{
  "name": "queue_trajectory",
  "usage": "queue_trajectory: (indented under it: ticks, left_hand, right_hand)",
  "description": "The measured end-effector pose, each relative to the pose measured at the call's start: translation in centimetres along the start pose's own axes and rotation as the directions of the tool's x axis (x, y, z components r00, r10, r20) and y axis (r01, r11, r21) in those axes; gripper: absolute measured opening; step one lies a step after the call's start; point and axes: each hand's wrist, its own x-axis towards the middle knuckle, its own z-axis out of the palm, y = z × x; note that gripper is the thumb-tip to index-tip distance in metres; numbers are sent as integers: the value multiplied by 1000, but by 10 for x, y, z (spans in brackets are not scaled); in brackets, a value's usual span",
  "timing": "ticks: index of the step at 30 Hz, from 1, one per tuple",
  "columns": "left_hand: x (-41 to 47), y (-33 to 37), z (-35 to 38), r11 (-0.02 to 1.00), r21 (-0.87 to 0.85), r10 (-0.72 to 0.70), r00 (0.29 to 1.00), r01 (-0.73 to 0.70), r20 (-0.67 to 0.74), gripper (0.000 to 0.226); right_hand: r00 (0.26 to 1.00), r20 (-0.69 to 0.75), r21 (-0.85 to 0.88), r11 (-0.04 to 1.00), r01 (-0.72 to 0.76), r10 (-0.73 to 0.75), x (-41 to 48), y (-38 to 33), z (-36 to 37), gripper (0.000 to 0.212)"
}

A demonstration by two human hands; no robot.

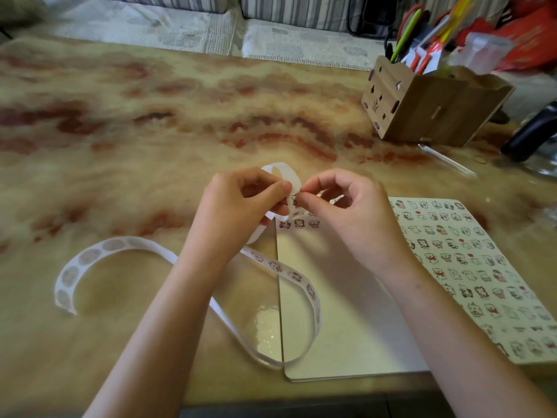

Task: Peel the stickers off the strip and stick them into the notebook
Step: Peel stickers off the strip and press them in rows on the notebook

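A long white sticker strip (99, 251) loops over the table, with small cartoon stickers along its part near the notebook. My left hand (238, 206) grips the strip above the notebook's top left corner. My right hand (340, 203) pinches a sticker (295, 200) on the held part of the strip with thumb and forefinger. The open notebook (334, 312) lies under my right forearm; its blank left page carries three stickers (299, 223) in a row near the top. The patterned page (470, 267) on the right is covered in little printed figures.
A wooden pen holder (422, 110) with pens and scissors stands at the back right. A black object (530, 134) lies at the right edge, beside a clear plastic strip (446, 159). The marbled table (150, 116) stretches to the left and back; its front edge runs below the notebook.
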Motion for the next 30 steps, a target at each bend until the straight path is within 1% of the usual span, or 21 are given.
queue_trajectory:
  ticks: [2, 7, 8, 10, 14, 16, 19, 22, 26, 30]
  left_hand:
    - [0, -1, 0, 1000, 7, -3, 1000, 3, -6, 10]
    - [1, -2, 0, 1000, 3, -27, 1000, 28, -15, 10]
    - [1, -1, 0, 1000, 1, -29, 999, 29, -18, 10]
    - [0, -1, -1, 1000, -2, -30, 999, 30, -24, 11]
    - [1, -1, -1, 999, -7, -49, 997, 48, -54, 12]
    - [2, -2, -1, 998, -15, -58, 996, 57, -61, 13]
    - [2, -2, -2, 998, -13, -55, 997, 54, -58, 13]
    - [1, -3, -3, 999, -7, -46, 997, 46, -61, 14]
    - [2, -3, -3, 999, 4, -34, 997, 34, -66, 13]
    - [3, -4, -2, 999, -13, -41, 997, 40, -64, 13]
  right_hand:
    - [1000, -2, -27, 999, 17, -17, 0, 0, 0, 7]
    - [994, -8, -177, 979, 103, -106, 0, 1, 0, 11]
    - [992, -10, -194, 974, 118, -122, 0, 0, 1, 12]
    - [992, -11, -166, 978, 123, -126, -1, -1, 0, 14]
    - [1000, 22, 14, 1000, 18, -18, 1, -8, -12, 8]
    - [998, 2, 70, 996, -61, 61, 4, -9, -23, 6]
    - [977, -24, 42, 977, -210, 211, 7, -4, -40, 5]
    - [945, 15, -48, 945, -324, 325, 7, 5, -46, 5]
    - [915, 75, -131, 914, -384, 396, 7, 13, -42, 4]
    - [911, 69, -143, 908, -394, 406, 8, 17, -38, 4]
